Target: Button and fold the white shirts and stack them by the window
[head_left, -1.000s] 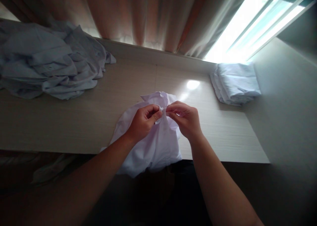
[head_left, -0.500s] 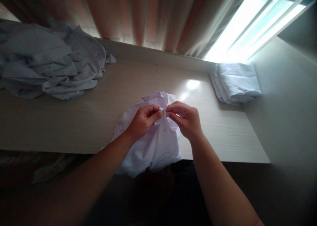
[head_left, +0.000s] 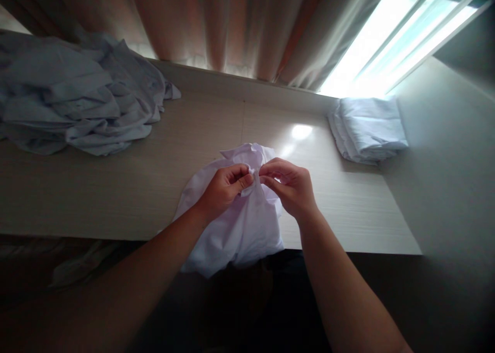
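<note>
A white shirt (head_left: 243, 229) lies crumpled at the front edge of a light wooden table (head_left: 116, 188), part of it hanging over the edge. My left hand (head_left: 224, 189) and my right hand (head_left: 289, 186) meet above its middle. Both pinch a small fold of the white fabric between thumb and fingers, fingertips almost touching. The fingers of both hands are closed on the cloth.
A loose heap of pale blue-grey garments (head_left: 77, 100) covers the table's far left. A folded stack of white clothes (head_left: 367, 128) sits at the far right by the wall. Curtains (head_left: 232, 28) and a bright window (head_left: 390, 38) run behind the table.
</note>
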{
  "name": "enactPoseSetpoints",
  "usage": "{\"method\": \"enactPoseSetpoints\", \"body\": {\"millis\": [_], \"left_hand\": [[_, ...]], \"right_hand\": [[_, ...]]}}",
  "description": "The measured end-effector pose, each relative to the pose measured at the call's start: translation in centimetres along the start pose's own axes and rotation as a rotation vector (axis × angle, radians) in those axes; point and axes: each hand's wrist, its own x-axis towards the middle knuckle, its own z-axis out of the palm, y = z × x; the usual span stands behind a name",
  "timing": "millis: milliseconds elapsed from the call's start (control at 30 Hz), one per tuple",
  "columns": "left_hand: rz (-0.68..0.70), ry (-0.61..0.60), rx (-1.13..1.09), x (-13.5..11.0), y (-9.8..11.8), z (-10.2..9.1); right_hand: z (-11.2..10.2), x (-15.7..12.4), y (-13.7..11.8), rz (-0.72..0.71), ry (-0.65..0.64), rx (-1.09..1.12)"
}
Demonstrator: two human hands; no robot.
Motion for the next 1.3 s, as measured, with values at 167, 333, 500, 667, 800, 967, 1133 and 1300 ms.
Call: {"method": "enactPoseSetpoints", "body": {"millis": [167, 333, 500, 667, 800, 967, 1133, 1300], "left_hand": [[-0.005, -0.007, 0.009, -0.01, -0.04, 0.00], [-0.011, -0.005, 0.011, 0.02, -0.05, -0.02], [-0.016, -0.006, 0.016, 0.03, 0.02, -0.04], [-0.014, -0.008, 0.000, -0.01, -0.07, 0.00], [-0.020, -0.003, -0.011, -0.03, -0.09, 0.03], [-0.025, 0.001, -0.002, -0.04, -0.06, 0.02], [-0.022, -0.009, -0.002, 0.04, -0.29, -0.07], [-0.020, -0.014, -0.007, 0.03, -0.26, -0.10]], "right_hand": [[-0.06, -0.04, 0.01, -0.009, -0.006, -0.005], [-0.12, 0.01, -0.02, -0.016, -0.020, -0.001], [-0.14, 0.00, 0.00, -0.013, -0.026, -0.009], [-0.12, -0.03, 0.06, -0.013, -0.032, 0.006], [-0.10, -0.03, 0.02, -0.005, -0.037, -0.006], [-0.11, -0.04, 0.01, 0.009, -0.039, -0.040], [-0.17, -0.06, 0.01, 0.004, -0.046, -0.026], [-0.22, -0.08, -0.02, 0.011, -0.050, -0.037]]}}
